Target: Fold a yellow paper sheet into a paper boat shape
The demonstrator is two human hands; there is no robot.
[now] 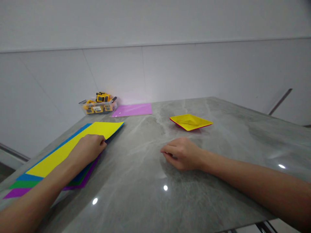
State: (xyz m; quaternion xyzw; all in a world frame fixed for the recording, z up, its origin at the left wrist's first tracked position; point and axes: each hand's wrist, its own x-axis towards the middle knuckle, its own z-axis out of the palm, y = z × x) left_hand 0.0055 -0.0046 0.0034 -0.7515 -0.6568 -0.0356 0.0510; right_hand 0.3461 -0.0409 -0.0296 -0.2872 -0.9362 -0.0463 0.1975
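Observation:
On the left, a stack of coloured paper lies at an angle, with a yellow sheet (66,153) on top and blue, green and purple sheets (14,193) showing below it. My left hand (91,147) is closed at the right edge of the yellow sheet, whose far right corner stands slightly raised. The fingertips are partly hidden. Near the middle of the table, my right hand (181,153) is closed with fingers curled and thumb against them; nothing shows in it. Just beyond it sits a folded paper boat (190,121), yellow inside and red outside.
A clear plastic box (97,108) with yellow toy vehicle parts stands at the back left. Beside it lies a flat pink-purple sheet (132,110). The grey marbled table (136,181) reaches back to a pale wall (170,71).

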